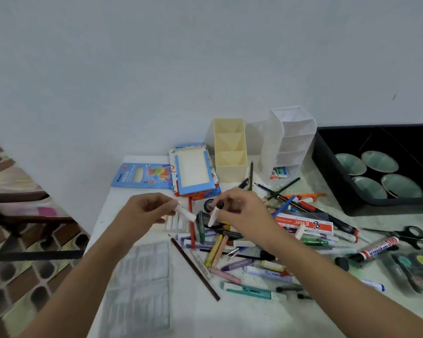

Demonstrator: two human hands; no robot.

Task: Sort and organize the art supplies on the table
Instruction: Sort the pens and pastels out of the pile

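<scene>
My left hand [148,208] pinches a white chalk stick [187,214] that points right and down. My right hand [239,212] holds a second white chalk stick [213,217], tilted down to the left; the two sticks nearly meet. Just below them a few more white chalk sticks [175,223] lie side by side on the table. A jumbled heap of pens, crayons, markers and pencils [242,254] spreads under and to the right of my right hand. A cream divided organizer [230,152] and a white tiered organizer [288,142] stand at the back.
Blue crayon boxes [193,169] lie behind my hands. A clear plastic tray [139,284] sits at the front left. A black bin [332,172] holding green dishes is at the right, with black scissors [405,234], a red-labelled marker [376,248] and a paint palette [415,269] nearby.
</scene>
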